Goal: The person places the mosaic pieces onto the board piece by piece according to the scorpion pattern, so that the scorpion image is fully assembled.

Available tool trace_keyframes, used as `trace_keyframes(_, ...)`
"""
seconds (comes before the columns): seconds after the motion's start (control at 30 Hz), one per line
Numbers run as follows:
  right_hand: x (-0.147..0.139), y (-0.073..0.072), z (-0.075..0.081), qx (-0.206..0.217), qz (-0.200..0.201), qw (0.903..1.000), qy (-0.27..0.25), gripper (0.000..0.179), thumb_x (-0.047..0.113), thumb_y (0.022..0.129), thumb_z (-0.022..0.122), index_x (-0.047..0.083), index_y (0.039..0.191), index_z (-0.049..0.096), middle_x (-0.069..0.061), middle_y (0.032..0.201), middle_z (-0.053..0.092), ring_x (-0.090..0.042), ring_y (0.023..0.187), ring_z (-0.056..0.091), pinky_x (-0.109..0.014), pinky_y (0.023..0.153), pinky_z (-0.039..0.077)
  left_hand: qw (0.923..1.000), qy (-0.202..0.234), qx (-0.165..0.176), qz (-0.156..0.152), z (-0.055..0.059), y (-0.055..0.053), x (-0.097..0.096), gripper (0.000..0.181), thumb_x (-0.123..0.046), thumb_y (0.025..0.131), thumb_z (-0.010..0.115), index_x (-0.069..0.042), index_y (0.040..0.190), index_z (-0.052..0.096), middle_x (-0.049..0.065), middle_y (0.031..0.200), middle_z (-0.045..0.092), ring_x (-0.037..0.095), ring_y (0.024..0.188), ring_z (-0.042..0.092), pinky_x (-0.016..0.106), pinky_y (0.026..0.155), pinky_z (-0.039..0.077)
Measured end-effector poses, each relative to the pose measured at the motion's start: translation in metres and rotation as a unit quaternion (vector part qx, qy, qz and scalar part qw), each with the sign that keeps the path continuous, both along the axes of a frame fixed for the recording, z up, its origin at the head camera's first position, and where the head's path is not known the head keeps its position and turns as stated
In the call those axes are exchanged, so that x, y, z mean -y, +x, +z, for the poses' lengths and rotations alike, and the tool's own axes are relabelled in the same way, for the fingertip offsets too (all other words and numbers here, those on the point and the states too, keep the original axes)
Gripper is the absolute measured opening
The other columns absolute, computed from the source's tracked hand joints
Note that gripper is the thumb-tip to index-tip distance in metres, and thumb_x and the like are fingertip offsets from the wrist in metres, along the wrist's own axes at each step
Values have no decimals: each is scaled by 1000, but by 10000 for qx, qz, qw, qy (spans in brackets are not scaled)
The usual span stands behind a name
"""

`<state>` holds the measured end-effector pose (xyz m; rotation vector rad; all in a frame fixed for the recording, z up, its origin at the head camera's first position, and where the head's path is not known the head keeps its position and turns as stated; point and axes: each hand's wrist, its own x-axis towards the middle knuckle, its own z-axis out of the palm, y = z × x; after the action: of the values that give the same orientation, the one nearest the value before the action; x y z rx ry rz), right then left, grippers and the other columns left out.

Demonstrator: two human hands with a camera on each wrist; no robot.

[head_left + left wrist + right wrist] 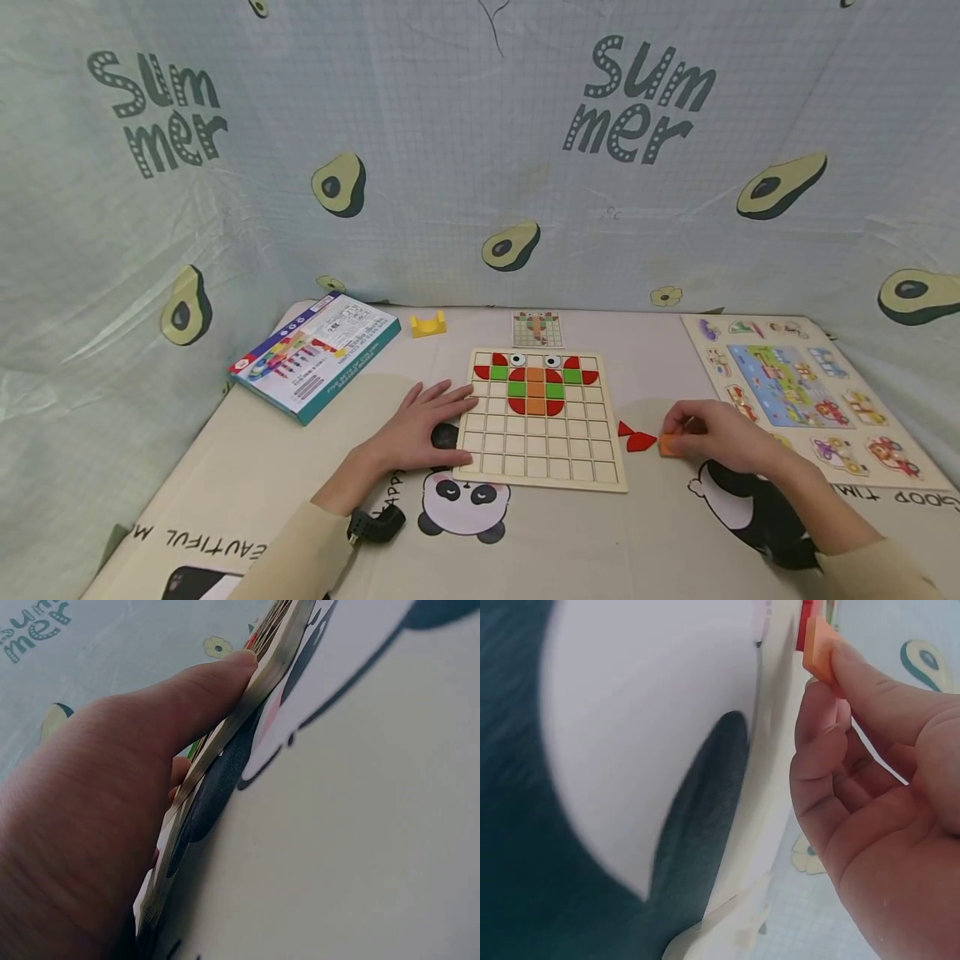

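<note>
A wooden grid board (540,450) lies at the middle of the table, its upper cells filled with red, green and orange pieces and two eye pieces. My left hand (420,425) rests at the board's left edge, fingers spread and straight; in the left wrist view its thumb (217,682) lies over the rim. To the right of the board, my right hand (716,433) pinches an orange tile (821,652) between thumb and fingers, low over the table. Red pieces (639,441) lie between that tile and the board. A small pattern card (537,329) lies behind the board.
At the back left lies a flat toy box (315,354), with a yellow plastic piece (428,324) beside it. A wooden picture puzzle (795,383) covers the right side behind my right hand. A printed curtain (450,150) closes off the back.
</note>
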<state>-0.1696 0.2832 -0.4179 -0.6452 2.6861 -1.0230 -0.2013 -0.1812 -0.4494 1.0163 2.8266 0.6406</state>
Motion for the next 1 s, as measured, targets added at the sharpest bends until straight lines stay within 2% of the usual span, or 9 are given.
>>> trace_keyframes(0.27, 21, -4, 7, 152, -118, 9997, -163, 12, 18, 92, 75, 12, 98, 66, 1, 88, 61, -14, 76, 58, -25, 64, 46, 10000, 3, 41, 9, 1, 1, 0, 83, -62, 84, 69, -21, 153, 47, -1, 162, 35, 31, 152, 17, 61, 119, 2)
trace_keyframes(0.43, 42, -11, 10, 210, -83, 9987, -446, 12, 15, 94, 74, 9, 100, 66, -2, 90, 61, -18, 79, 60, -26, 66, 50, 10000, 18, 54, -4, 1, 0, 0, 84, -62, 85, 69, -21, 154, 46, -1, 162, 34, 31, 152, 17, 60, 119, 2)
trace_keyframes(0.63, 71, -21, 9, 202, -101, 9983, -536, 9, 15, 94, 73, 10, 100, 67, -2, 90, 62, -21, 79, 60, -27, 66, 51, 10000, 39, 60, -1, 0, 0, 1, 84, -62, 85, 69, -21, 154, 46, -1, 162, 34, 31, 152, 17, 60, 119, 2)
trace_keyframes(1.0, 117, -37, 7, 78, -3, 9985, -547, 7, 11, 94, 73, 10, 100, 69, 0, 92, 61, -18, 81, 59, -31, 75, 51, 10000, 19, -16, -27, -1, 0, 1, 84, -62, 84, 69, -21, 154, 47, -2, 162, 34, 31, 152, 17, 60, 119, 2)
